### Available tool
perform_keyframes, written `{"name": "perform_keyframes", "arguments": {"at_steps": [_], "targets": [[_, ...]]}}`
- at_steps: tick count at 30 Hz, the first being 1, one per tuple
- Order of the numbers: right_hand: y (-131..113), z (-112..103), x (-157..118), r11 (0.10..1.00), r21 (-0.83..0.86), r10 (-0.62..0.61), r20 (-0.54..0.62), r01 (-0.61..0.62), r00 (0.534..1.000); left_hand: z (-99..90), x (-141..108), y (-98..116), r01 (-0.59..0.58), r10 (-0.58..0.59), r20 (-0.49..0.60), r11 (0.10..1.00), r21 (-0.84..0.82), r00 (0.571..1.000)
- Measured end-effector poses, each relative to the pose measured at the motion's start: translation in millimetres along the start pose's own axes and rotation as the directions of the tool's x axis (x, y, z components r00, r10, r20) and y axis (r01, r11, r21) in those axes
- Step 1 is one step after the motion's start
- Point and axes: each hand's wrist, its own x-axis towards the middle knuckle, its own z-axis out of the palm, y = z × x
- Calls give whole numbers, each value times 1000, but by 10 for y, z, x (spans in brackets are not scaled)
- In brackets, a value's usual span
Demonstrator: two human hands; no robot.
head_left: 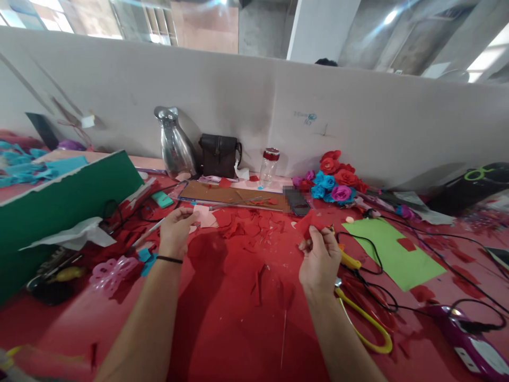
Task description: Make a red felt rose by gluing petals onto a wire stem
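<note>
My left hand [176, 231], a dark band on its wrist, is closed with its fingertips pinching the edge of a small pale pink paper piece [205, 216]. My right hand [321, 260] grips a red paper piece [307, 223] between thumb and fingers. Between the two hands, loose red paper scraps [242, 225] lie scattered over the red tabletop [230, 329]. A thin wire [283, 339] with a red paper bit at its far end lies nearer to me. Beside my right wrist are yellow-handled scissors [369, 331] and a yellow tool [350, 258] with a black cord.
Paper flowers [336, 178], a lidded glass jar [269, 167], a dark bag [220, 155] and a silver jug [175, 143] stand along the back partition. A green board [71, 207] rises at left. Right are a light green sheet [393, 252], black cords and a purple power strip [469, 339].
</note>
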Motion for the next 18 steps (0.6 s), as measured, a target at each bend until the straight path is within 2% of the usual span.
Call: {"name": "perform_keyframes", "arguments": {"at_steps": [7, 10, 11, 13, 14, 16, 17, 18], "targets": [[17, 2, 2, 999, -35, 11, 24, -11, 1000, -3, 21, -25, -37, 37, -20, 999, -37, 999], [34, 6, -11, 993, -112, 38, 72, -30, 997, 15, -21, 4, -35, 36, 1, 995, -91, 999], [50, 4, -20, 988, -149, 50, 101, -35, 994, 32, -55, 13, -24, 28, 27, 991, -135, 999], [97, -1, -44, 974, -222, 81, 173, -41, 982, 94, -164, 23, 66, -26, 165, 969, -240, 986], [124, -4, -61, 966, -254, 97, 213, -41, 972, 137, -240, 21, 142, -62, 268, 946, -290, 961], [170, -4, -101, 947, -320, 144, 316, -38, 938, 240, -417, 3, 338, -193, 503, 916, -216, 842], [185, -1, -123, 936, -349, 173, 368, -36, 914, 293, -508, -12, 369, -215, 555, 912, -180, 804], [194, 4, -146, 926, -375, 204, 417, -37, 886, 343, -594, -29, 370, -215, 582, 915, -162, 785]]}}
